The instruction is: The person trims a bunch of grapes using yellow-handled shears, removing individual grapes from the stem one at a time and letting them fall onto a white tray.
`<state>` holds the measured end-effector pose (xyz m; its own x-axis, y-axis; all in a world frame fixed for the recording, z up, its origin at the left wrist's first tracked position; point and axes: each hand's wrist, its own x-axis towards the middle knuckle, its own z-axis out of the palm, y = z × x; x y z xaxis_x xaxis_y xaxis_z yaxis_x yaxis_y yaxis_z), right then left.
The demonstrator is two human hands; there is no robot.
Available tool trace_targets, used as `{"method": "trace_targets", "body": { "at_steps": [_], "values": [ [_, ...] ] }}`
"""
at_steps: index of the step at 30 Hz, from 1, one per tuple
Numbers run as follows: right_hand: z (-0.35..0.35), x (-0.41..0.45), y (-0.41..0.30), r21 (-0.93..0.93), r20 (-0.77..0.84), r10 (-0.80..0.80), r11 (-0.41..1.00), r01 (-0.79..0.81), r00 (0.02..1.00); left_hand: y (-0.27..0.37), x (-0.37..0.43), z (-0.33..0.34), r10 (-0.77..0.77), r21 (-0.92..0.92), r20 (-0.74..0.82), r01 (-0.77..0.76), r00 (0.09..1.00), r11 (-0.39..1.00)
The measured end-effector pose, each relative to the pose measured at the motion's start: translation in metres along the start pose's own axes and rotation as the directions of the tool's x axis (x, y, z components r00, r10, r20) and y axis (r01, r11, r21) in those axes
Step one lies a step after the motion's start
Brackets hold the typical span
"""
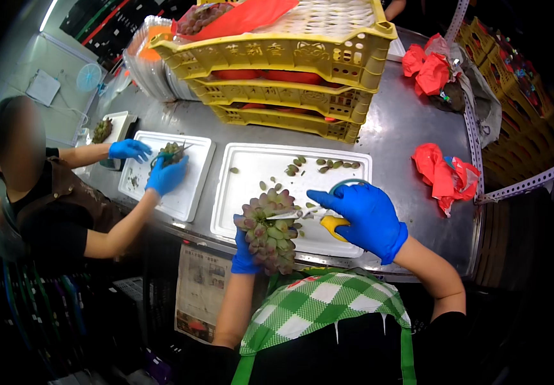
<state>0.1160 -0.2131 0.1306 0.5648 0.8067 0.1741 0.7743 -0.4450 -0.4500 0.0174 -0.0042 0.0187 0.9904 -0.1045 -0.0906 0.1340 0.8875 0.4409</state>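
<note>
A large bunch of green and reddish grapes (272,236) is held up in my left hand (245,252), which wears a blue glove and is partly hidden behind the fruit. My right hand (370,216), gloved in blue too, grips scissors (334,225) with a yellow handle loop. Their metal blades reach into the middle of the bunch. Under both hands lies a shallow white foam tray (228,202). Loose grapes (337,164) are scattered along its far right part, and a single grape (234,170) sits near its far left corner.
Yellow plastic crates (277,55) stand stacked beyond the tray on the metal table (402,122). Crumpled red paper (445,175) lies to the right. At left, a co-worker in blue gloves (166,175) works over another white tray (195,192). Clear plastic containers (147,62) lean beside the crates.
</note>
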Motion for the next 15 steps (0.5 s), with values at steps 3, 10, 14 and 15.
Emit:
{"method": "trace_targets", "body": {
  "at_steps": [3,10,14,15],
  "values": [
    [-0.007,-0.001,-0.006,-0.078,0.094,-0.044,0.996,0.052,0.995,0.004,-0.006,-0.003,-0.011,0.034,-0.073,0.014,0.997,0.999],
    [-0.024,0.015,-0.019,-0.180,0.197,-0.122,0.971,0.158,0.973,0.003,-0.024,-0.062,-0.130,0.100,-0.221,0.155,0.966,0.983],
    [-0.038,0.034,-0.027,-0.248,0.586,0.016,0.955,0.161,0.810,0.003,-0.015,-0.016,-0.130,0.059,-0.266,0.151,0.955,0.987],
    [-0.037,0.036,-0.025,-0.231,0.575,-0.023,0.954,0.189,0.818,0.004,-0.014,-0.006,-0.121,0.073,-0.275,0.146,0.954,0.987]
  ]
}}
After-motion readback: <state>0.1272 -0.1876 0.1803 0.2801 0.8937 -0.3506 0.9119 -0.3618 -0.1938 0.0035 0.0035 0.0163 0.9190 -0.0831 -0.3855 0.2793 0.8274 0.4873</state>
